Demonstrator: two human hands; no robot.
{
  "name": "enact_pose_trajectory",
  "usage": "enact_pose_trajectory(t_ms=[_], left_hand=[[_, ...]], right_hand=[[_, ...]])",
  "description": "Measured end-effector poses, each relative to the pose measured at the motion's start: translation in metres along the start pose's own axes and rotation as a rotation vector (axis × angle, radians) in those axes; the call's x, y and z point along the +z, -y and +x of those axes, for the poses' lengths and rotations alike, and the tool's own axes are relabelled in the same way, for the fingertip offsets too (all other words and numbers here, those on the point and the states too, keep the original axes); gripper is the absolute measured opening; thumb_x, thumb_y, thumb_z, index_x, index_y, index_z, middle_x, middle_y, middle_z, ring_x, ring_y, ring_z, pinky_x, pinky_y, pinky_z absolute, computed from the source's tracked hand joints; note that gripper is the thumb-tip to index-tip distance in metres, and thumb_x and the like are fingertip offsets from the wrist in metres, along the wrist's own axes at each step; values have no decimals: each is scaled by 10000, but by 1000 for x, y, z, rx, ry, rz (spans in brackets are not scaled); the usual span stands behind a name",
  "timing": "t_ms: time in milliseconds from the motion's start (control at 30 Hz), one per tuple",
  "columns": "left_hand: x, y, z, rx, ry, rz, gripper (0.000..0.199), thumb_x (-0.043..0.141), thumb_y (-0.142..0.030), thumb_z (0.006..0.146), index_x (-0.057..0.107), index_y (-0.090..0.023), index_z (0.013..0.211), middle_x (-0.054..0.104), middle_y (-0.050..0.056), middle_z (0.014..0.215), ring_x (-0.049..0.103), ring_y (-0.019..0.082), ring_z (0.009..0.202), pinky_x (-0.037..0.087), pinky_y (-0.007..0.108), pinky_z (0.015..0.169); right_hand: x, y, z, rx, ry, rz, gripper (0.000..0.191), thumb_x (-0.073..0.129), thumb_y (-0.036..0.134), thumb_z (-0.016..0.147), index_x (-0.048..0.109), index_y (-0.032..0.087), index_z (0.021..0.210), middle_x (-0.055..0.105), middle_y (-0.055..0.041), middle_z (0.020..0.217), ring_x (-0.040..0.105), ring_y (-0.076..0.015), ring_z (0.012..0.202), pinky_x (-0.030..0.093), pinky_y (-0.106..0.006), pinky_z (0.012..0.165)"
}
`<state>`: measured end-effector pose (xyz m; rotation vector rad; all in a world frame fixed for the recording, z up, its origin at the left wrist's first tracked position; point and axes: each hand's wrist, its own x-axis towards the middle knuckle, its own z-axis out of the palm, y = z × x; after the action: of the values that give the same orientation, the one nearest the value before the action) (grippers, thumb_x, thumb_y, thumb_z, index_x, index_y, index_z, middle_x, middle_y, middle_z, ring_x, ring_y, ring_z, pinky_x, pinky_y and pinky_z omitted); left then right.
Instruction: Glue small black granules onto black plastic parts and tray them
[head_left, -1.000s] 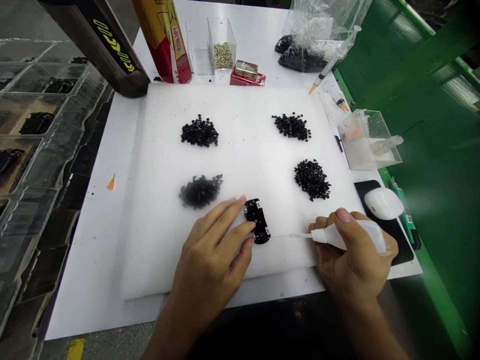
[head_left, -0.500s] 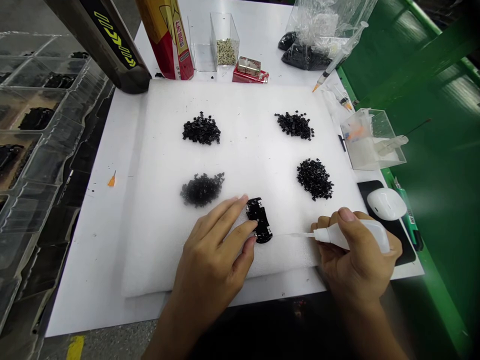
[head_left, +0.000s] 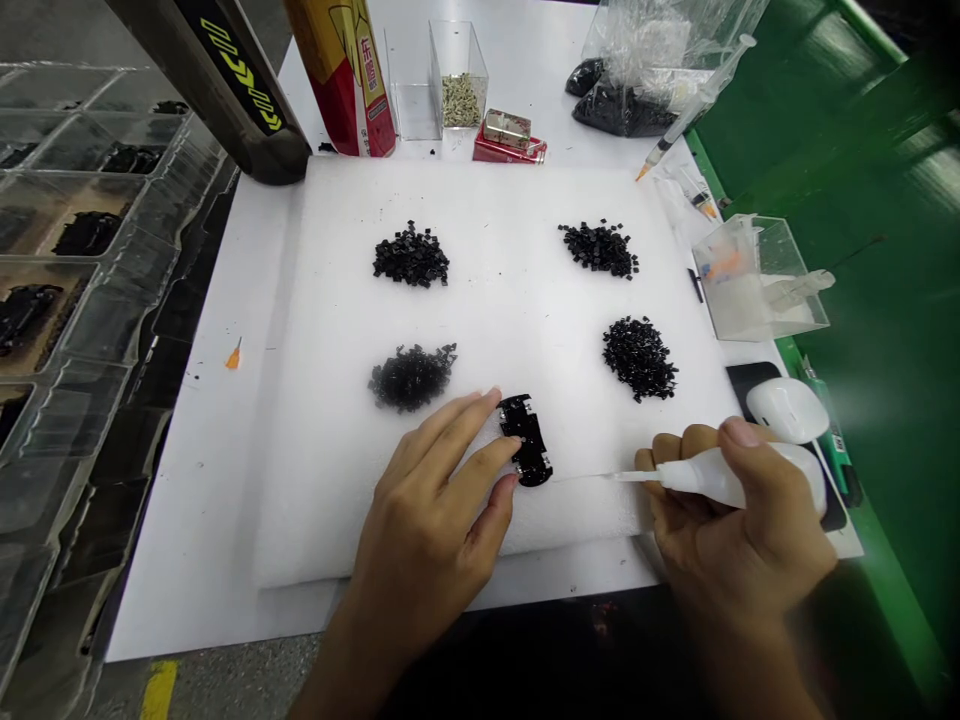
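Observation:
A thin black plate with notched edges (head_left: 526, 440) lies on a white foam pad (head_left: 330, 500). My left hand (head_left: 442, 490) holds it steady, with fingertips on its left side and upper left corner; the fingers cover part of that edge. In my right hand (head_left: 742, 500) is a white squeeze bottle (head_left: 705, 472), lying nearly level, its thin nozzle pointing left at the plate. The nozzle tip is apart from the plate, to its right. Loose tiny black pieces form a pile (head_left: 412, 377) near my left hand and another pile (head_left: 640, 358) above my right hand.
Two more black piles (head_left: 411, 255) (head_left: 598, 248) lie farther back. Behind the pad stand a dark bottle (head_left: 262, 120), a red-yellow bottle (head_left: 360, 110) and a clear box (head_left: 459, 95). Right are a syringe (head_left: 682, 115), an open clear bin (head_left: 750, 300) and a computer mouse (head_left: 787, 408).
My right hand with the squeeze bottle has moved right, so the nozzle is farther from the plate. The whole view has shifted slightly. My left hand stays on the plate.

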<state>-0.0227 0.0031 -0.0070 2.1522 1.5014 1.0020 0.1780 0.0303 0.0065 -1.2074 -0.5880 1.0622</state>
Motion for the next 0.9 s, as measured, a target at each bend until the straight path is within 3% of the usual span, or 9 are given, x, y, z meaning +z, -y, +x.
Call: enact_pose_trajectory(t_ms=[200, 367, 500, 700, 900], left_hand=[[-1, 0, 0, -2, -8, -15, 287, 654, -62, 931, 696, -176, 1191, 634, 91, 1459, 548, 238, 1403, 532, 460, 1155], [0, 0, 1, -9, -2, -10, 286, 648, -75, 936, 691, -200, 1189, 636, 84, 1460, 562, 260, 1390, 552, 504, 1125], [-1, 0, 0, 0, 0, -3, 280, 650, -72, 932, 694, -190, 1182, 638, 92, 1458, 559, 257, 1394, 549, 489, 1128], [-1, 0, -1, 1, -6, -2, 275, 650, -75, 933, 696, -180, 1182, 638, 94, 1458, 554, 249, 1397, 547, 472, 1128], [0, 0, -1, 3, -7, -5, 268, 659, -72, 930, 705, -164, 1178, 642, 97, 1452, 548, 232, 1401, 534, 435, 1141]], right_hand=[[-1, -5, -7, 17, 19, -135, 498, 833, 287, 813, 394, 218, 589, 345, 67, 546, 365, -95, 462, 321, -268, 427], [-3, -9, -6, -16, 26, -182, 498, 853, 334, 815, 427, 215, 587, 379, 56, 557, 411, -109, 486, 395, -272, 456], [-7, -14, -5, -63, 27, -270, 374, 836, 380, 844, 557, 212, 661, 464, 32, 595, 482, -136, 525, 389, -262, 441], [-8, -14, -6, -81, 59, -283, 452, 831, 364, 858, 488, 212, 605, 399, 41, 568, 461, -130, 530, 426, -276, 484], [-9, -14, -6, -62, 14, -289, 333, 845, 381, 844, 597, 212, 699, 476, 25, 609, 536, -155, 574, 398, -260, 447]])
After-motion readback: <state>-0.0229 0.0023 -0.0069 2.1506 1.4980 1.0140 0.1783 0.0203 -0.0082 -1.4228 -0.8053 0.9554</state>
